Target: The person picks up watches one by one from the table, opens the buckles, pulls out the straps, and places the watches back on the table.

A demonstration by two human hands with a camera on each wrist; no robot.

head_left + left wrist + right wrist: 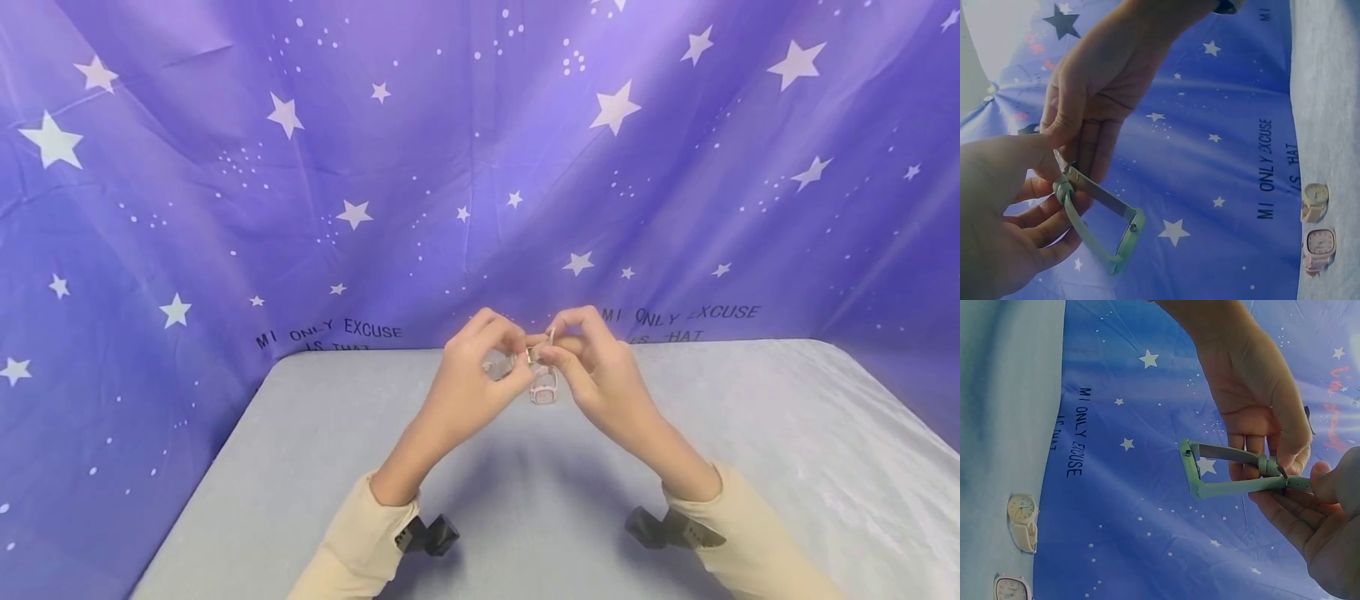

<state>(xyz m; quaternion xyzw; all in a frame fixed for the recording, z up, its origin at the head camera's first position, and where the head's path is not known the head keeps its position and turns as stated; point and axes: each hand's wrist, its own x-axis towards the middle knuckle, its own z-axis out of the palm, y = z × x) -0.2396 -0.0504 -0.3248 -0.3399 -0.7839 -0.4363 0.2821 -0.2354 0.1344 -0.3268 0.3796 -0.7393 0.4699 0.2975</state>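
Observation:
A pale green wristwatch [1127,240] with a squarish case hangs between my two hands, raised in front of me, its strap bent into a loop. My left hand [472,371] pinches the strap by the buckle and keeper loops [1267,465]. From the other side, my right hand [603,371] holds the strap's tapered end [1298,482] between thumb and fingers. In the right wrist view that end passes through the buckle. The watch's dial faces away from both wrist cameras, and the fingers hide much of it in the head view.
On the grey cloth-covered table [315,450] lie a pink square watch [1320,242] and a cream round watch [1021,508], beyond my hands near the far edge. A purple star-printed curtain [420,150] hangs behind the table. Black wrist cameras sit at both cuffs.

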